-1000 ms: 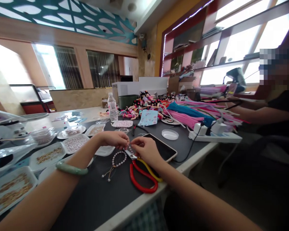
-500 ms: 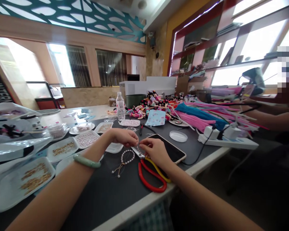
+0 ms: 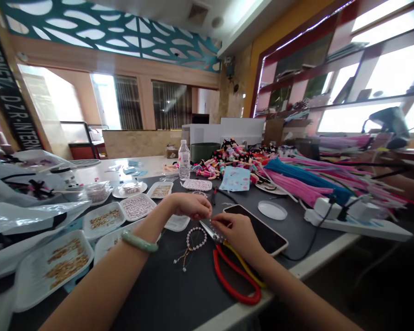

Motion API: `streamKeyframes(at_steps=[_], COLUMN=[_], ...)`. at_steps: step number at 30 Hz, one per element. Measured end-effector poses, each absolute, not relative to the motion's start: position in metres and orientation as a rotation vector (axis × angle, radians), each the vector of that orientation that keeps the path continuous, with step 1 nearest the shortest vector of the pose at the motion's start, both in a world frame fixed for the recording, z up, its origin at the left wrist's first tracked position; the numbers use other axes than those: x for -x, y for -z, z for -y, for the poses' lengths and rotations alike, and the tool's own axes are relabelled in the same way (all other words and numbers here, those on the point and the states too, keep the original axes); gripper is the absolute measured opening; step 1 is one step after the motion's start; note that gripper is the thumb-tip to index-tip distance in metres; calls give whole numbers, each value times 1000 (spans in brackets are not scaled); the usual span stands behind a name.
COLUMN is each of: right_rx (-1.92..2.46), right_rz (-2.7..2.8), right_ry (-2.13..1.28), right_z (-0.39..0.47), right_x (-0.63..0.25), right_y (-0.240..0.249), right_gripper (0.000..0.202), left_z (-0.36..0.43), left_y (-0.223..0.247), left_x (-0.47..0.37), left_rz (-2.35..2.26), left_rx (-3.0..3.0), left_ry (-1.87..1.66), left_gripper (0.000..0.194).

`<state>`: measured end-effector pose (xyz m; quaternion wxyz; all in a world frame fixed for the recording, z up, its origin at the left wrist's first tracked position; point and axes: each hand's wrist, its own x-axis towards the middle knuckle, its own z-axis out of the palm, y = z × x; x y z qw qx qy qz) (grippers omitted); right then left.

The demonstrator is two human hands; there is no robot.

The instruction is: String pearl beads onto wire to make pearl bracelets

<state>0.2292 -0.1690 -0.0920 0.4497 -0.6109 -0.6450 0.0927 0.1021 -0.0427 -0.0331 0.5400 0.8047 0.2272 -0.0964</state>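
My left hand (image 3: 193, 206), bent at the wrist, has its fingers closed in a pinch. Facing it, my right hand (image 3: 239, 233) also pinches, thumb against fingers. Between the fingertips runs a thin beaded strand (image 3: 211, 221), partly hidden and too small to see in detail. Just below my left hand, a pale pearl bracelet (image 3: 196, 239) with dangling cord ends lies on the dark mat (image 3: 158, 294). Scissors (image 3: 236, 301) with one red and one yellow handle rest under and beside my right hand, touching neither set of fingertips. A jade-coloured bangle (image 3: 140, 241) circles my left forearm.
White trays of gold pieces (image 3: 51, 271) and pink beads (image 3: 138, 207) stand left. A phone (image 3: 262, 230), round lid (image 3: 272, 210) and power strip (image 3: 359, 225) lie right. Behind are a water bottle (image 3: 184, 161), small dolls (image 3: 224, 161) and pipe cleaners (image 3: 303, 184). Another person's arm shows far right.
The head view has shifted, so the table things sit lower and farther right. Both hands keep their pinch close together over the scissors and bracelet.
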Motion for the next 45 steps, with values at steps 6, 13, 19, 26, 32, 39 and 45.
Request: streamKeyframes(at_steps=[6,13,19,26,32,39,45], right_rx=[1494,1471,1452,1474,1467,1477,1479], right_rz=[1515,1491,1442,1399,1275,1233,1187], right_ry=[-174,-155,-159,-171,-103,-119,-98], right_z=[171,172,174,176,175,172,169], right_x=[-230,-229,-230,-228,-230,-235,-241], right_y=[91,91,91,87,85,87,91], right_gripper=[17,18,18,17,19,21,23], left_z=[39,37,41,42,43,44,44], left_y=[36,36,32,40,56,64,70], left_x=[-102,-101,-100,-105,-118,-120,-117], left_rz=[-517,-460,-432,-366,-298,-264,-197], left_rx=[-1887,-1803,-1786,-1695,-1558,-1510,-1481], left_ry=[110,133,125,12,-186,-263,-269], left_gripper=[8,10,11,12,14,17,20])
